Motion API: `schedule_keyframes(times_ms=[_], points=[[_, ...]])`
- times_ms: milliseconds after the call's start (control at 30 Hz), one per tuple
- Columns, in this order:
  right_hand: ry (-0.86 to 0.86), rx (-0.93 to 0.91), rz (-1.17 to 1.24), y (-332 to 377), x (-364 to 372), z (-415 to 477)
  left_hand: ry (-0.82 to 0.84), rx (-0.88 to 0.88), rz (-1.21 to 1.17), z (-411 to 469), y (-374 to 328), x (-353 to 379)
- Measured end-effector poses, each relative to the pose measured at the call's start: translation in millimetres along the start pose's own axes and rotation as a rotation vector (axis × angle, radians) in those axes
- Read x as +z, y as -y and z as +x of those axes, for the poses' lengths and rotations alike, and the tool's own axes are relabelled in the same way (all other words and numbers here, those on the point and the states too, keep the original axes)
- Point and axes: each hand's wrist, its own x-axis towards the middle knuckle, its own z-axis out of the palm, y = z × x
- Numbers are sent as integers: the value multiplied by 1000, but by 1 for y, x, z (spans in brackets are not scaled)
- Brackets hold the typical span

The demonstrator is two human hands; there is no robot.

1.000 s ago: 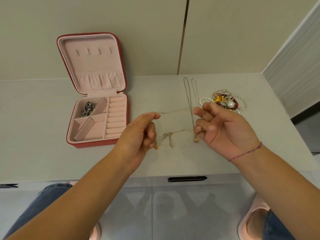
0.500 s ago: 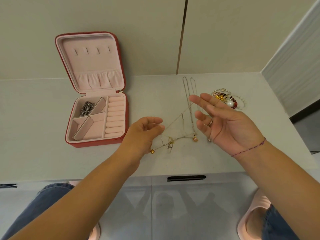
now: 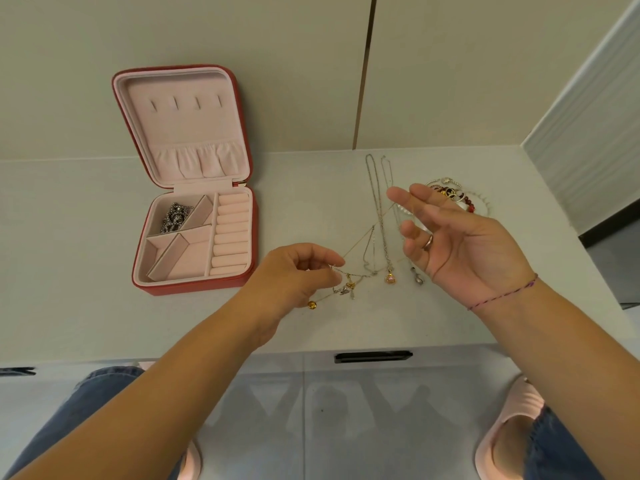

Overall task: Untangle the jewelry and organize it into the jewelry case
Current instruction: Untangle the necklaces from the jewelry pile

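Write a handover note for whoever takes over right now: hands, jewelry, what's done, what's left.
Left hand pinches the thin gold chain beside the tangle.
Right hand open, fingers spread; the chain runs up to its fingertips.
Jewelry case open on the table, one silver piece in its back left compartment.
Done: that piece stored; two silver necklaces laid straight.
Left: free the tangle, then case it, the necklaces and the ring pile.

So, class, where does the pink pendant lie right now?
In the head view, the pink pendant lies on the table, centre-right, between the left hand and the right hand, nearer the right.
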Motion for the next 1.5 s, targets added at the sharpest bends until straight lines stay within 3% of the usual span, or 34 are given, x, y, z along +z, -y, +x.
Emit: schedule_keyframes(times_ms=[400, 667, 933, 1133, 1233, 1500], points=[[18, 27, -22, -2, 0, 1, -201, 115, 27, 4, 3, 2], [17, 38, -18, -4, -1, 1, -172, 177, -50, 0, -2, 3], [11, 37, -22, -3, -1, 2, -112, 176, 85, -1, -3, 1], [35, 47, -48, -5, -1, 1, -35, 108, 6, -5, -8, 0], [54, 60, -90, -9, 0, 0, -50, 170, 62, -8, -9, 3], [60, 318, -276, -25, -2, -2, -144, 261, -34, -4, -13, -8]])
